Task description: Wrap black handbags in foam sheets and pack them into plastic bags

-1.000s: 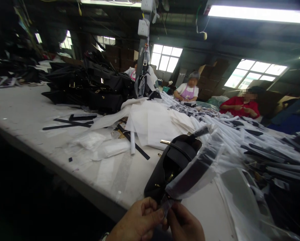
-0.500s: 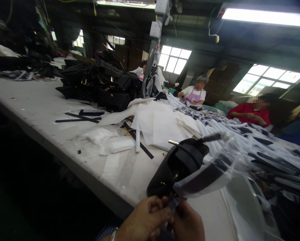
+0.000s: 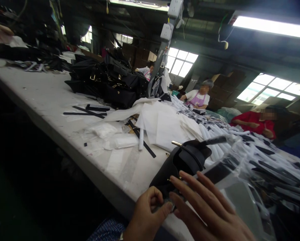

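The black bag (image 3: 162, 169) lies on the pale tabletop (image 3: 47, 97) just ahead of the person's two hands, with a gold bar (image 3: 176, 144) at its far end. From it extends a strap (image 3: 217, 172) sleeved in clear plastic, running off to the right. The left hand (image 3: 147, 214) is near the table's front edge, its fingers curled in and its thumb pressed close to them, pinching a wrapped end of the strap beside the bag's near end. The right hand (image 3: 210, 211) is spread wide, fingers long and apart, with nothing gripped; it screens part of the bag and strap (whether the fingertips touch either, I cannot tell).

Beyond the bag lie loose white sheets (image 3: 165, 124), with a white roll (image 3: 141, 139) and a dark strip (image 3: 148, 149) in front of them. Folded clear plastic (image 3: 126, 141) sits to the left, and a heap of black bags (image 3: 107, 80) rises farther back. White-wrapped lengths (image 3: 212, 134) spread along the right. Across the table are a person in a lilac apron (image 3: 199, 99) and another in red (image 3: 250, 123); a co-worker's blurred hand (image 3: 0, 33) shows at the upper left.
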Motion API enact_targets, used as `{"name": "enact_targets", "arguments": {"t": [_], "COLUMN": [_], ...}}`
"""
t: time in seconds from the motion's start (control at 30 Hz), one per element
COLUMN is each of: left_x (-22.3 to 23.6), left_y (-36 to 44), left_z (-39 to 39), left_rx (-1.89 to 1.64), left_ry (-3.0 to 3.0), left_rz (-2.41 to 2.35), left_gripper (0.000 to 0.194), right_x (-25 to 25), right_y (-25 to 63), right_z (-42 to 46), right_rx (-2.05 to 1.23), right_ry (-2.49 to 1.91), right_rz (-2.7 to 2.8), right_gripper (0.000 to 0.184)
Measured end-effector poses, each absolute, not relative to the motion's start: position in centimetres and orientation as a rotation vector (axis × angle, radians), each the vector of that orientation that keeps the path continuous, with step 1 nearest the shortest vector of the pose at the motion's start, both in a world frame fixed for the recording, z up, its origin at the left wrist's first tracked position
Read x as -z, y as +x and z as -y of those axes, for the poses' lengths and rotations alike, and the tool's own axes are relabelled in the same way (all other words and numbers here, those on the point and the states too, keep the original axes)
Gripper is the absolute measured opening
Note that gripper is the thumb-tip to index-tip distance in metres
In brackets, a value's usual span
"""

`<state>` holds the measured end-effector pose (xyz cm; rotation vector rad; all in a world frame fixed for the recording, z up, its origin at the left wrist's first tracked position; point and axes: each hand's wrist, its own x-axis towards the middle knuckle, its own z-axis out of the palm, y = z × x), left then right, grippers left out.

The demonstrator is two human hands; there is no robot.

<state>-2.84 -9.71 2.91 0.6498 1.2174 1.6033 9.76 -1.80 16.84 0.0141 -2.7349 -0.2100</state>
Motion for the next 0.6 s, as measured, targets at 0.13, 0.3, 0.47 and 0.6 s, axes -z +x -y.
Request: {"name": "enact_targets", "arguments": {"t": [0.13, 0.3, 0.47, 0.6], "left_x": [-2.9, -2.8, -3.2, -3.2], "left_y": [-2.4, -2.1, -2.1, -2.2], "left_z": [9.7, 9.4, 9.5, 9.5], "left_rx": [-1.645, -1.700, -1.753, -1.733], "left_ry": [0.698, 0.693, 0.665, 0.635], "left_rz": [-1.320, -1.320, -1.181, -1.158], "left_gripper": [0.043, 0.043, 0.043, 0.035], "right_x": [-17.3, -17.7, -17.8, -17.3], "right_y": [6.2, 3.3, 1.3, 0.8], "right_z": [-0.8, -1.2, -0.9, -1.4], "right_rx": [0.370, 0.311, 0.070, -0.121], "right_ry": [0.010, -0.034, -0.171, -0.291], "right_rz": [2.936, 3.303, 3.501, 3.485], "right_gripper": [0.014, 0.014, 0.006, 0.008]}}
